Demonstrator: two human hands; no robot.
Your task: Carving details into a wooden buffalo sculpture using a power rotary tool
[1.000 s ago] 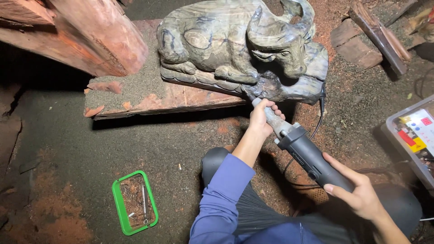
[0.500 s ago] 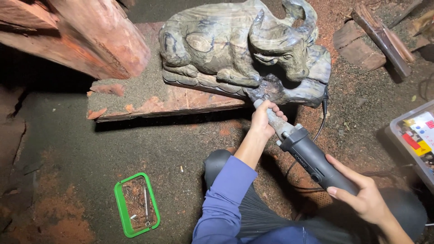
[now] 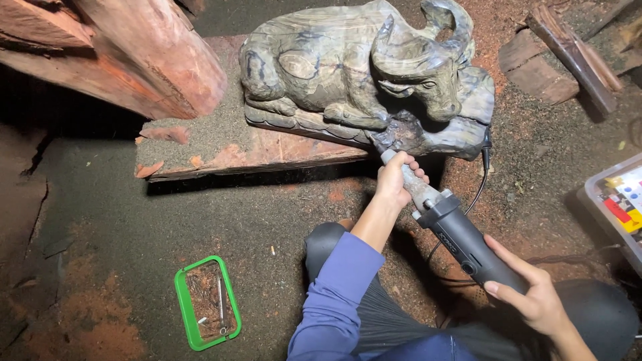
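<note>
Logs (image 3: 120, 60) of reddish wood fill the upper left, lying on the dusty floor (image 3: 100, 220), and beside them sits the carved buffalo (image 3: 361, 73), a grey-green figure lying down with curled horns, resting on a flat wooden slab (image 3: 227, 150) dusted with grit. Offcuts of wood (image 3: 555, 60) lie at the upper right, well apart from the carving. My knees are drawn up under dark trousers at the bottom of the view, and my left arm in its blue sleeve (image 3: 334, 294) reaches forward. Between my hands runs the grinder (image 3: 461, 244), a long dark power tool whose slim metal neck points up at the base of the carving just below the buffalo's muzzle; whether the tip touches the wood I cannot tell. My left hand (image 3: 394, 180) is wrapped tight round that neck, close to the carving. My right hand (image 3: 528, 294) closes round the rear of the body, fingers curled over it. A black cable (image 3: 480, 180) loops down from near the carving's edge. A grey tray (image 3: 615, 200) with coloured packets sits at the right edge, and a small green tray (image 3: 190, 321) holding thin metal bits lies on the floor to my left.
</note>
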